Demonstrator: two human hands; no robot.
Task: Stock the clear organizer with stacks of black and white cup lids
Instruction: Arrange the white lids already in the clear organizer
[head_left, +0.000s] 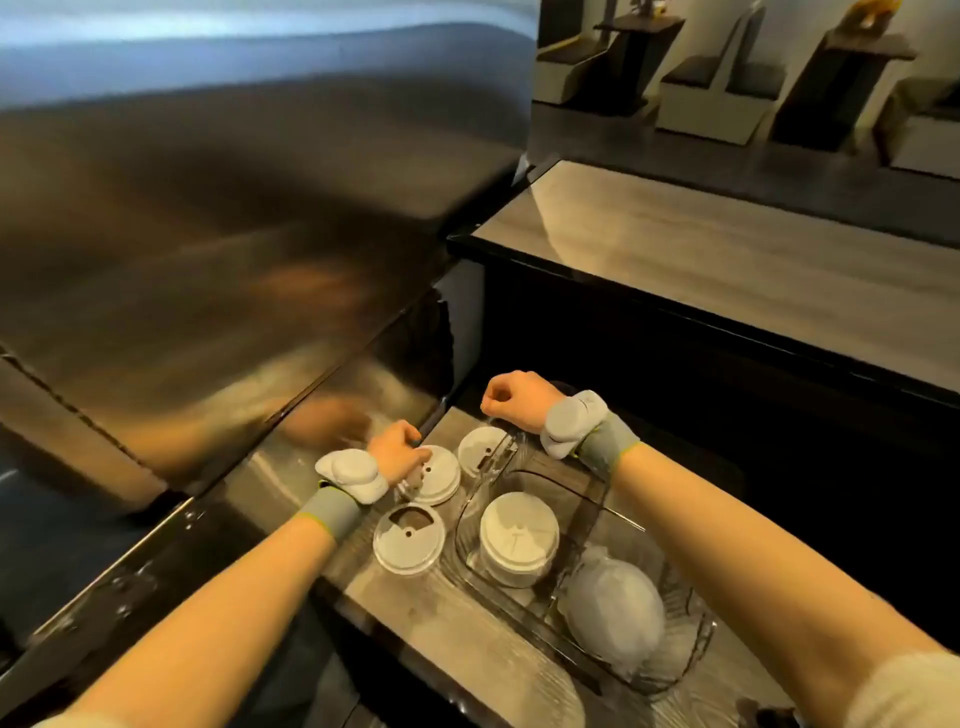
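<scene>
Currently left hand (397, 449) fingers curl over a lid stack (439, 478) just left of the organizer (691, 660). Right hand (514, 400) is curled above its far end; can't tell if it holds anything. Second stack (519, 540) sits inside.

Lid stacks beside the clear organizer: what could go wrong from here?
1. The left hand holds one white lid stack beside a second stack; a nudge could topple that one.
2. The right hand is curled over the far end of the clear organizer; pulling it might tip the stack inside.
</scene>
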